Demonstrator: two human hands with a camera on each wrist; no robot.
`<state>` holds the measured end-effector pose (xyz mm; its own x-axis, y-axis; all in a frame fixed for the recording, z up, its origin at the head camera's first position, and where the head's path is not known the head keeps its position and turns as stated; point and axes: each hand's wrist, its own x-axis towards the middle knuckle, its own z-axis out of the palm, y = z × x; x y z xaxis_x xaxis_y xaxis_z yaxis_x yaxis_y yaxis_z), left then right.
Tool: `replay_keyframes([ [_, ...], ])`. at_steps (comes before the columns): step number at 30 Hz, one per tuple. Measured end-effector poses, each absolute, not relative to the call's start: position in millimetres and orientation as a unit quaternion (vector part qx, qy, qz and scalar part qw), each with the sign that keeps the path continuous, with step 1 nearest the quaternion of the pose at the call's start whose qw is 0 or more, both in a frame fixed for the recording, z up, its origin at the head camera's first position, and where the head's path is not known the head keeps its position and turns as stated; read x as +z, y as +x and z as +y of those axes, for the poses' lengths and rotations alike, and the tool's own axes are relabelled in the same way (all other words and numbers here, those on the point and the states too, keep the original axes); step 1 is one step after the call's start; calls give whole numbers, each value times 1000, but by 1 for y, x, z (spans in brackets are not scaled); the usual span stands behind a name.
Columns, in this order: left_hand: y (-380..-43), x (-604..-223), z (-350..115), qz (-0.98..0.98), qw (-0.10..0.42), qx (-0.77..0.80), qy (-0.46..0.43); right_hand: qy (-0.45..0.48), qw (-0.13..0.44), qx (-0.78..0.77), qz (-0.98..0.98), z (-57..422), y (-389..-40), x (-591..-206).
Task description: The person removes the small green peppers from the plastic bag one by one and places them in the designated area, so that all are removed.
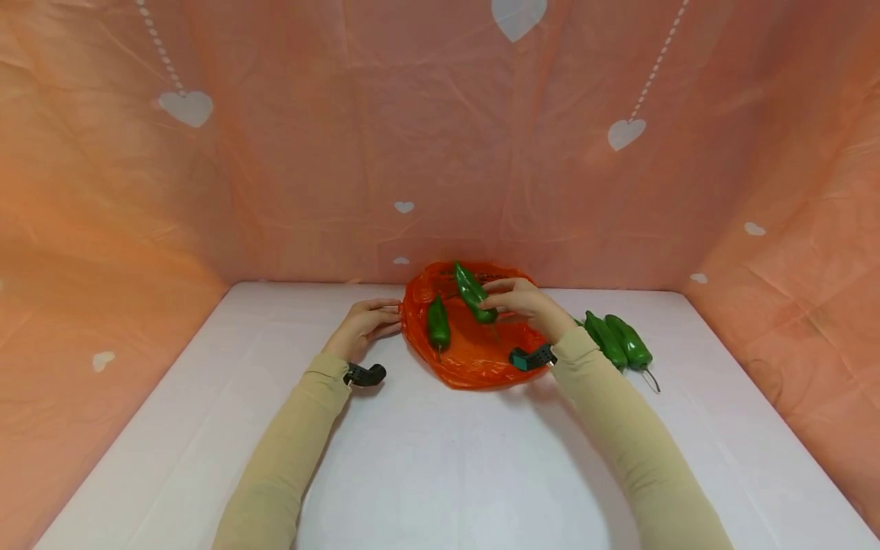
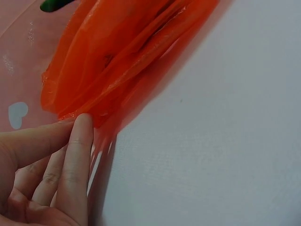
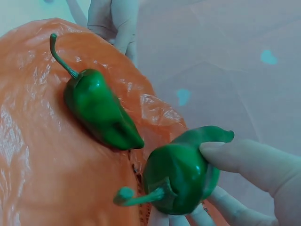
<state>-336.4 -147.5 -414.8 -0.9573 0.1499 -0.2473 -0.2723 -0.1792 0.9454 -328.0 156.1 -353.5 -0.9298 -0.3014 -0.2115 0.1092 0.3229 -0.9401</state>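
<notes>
An orange-red plastic bag (image 1: 474, 363) lies spread open on the table, its rim folded outward. My left hand (image 1: 367, 325) pinches the bag's left edge between thumb and finger, plainly seen in the left wrist view. Over the bag, my right hand (image 1: 522, 302) holds a glossy green pepper (image 1: 470, 290), thumb on one side and fingers beneath. That pepper's stem points toward the camera in the right wrist view. Another green pepper (image 3: 101, 108) rests inside the bag, left of the held one in the head view.
Right of the bag lie more green peppers (image 1: 629, 344), side by side, partly hidden by my right forearm. The white table (image 1: 426, 466) reaches to pink-orange cloth walls (image 1: 447, 153) printed with hearts, at the back and both sides.
</notes>
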Motion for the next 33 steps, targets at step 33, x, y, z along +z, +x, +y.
replay_keyframes([
  [33, -338, -418, -144, 635, 131, 759, -64, -55, 151, -570, 806, 237, -303, -333],
])
